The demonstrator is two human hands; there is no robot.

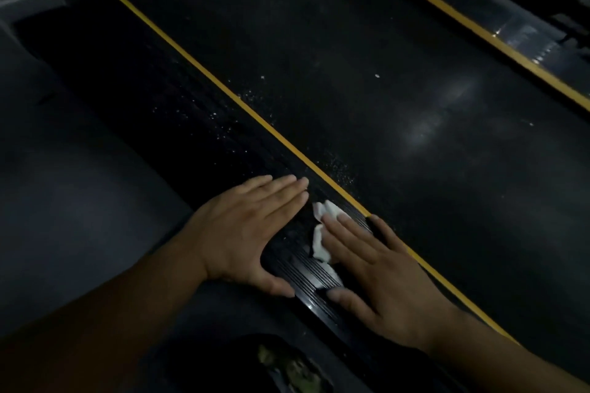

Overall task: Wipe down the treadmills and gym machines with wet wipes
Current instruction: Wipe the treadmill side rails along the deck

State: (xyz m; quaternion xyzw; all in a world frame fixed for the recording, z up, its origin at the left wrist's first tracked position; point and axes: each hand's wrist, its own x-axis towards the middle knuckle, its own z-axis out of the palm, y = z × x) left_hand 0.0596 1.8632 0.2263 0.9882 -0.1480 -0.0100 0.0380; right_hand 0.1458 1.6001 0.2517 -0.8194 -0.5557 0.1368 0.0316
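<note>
from the head view, your right hand (pixel 380 277) is pressing flat, fingers (pixel 348 230) straight, on the crumpled white wet wipe (pixel 319 247) against the ribbed black treadmill side rail (pixel 306 274) — likely for scrubbing pressure. your left hand (pixel 252 230) is resting flat and relaxed alongside, probably bracing you. much of the wipe is hiding under your fingers — dimness is blurring the rest.

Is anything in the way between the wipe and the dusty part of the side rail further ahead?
Yes: the left hand lies flat on the ribbed side rail just ahead of the wipe under the right hand. Only the strip beside the yellow line is free.
</note>
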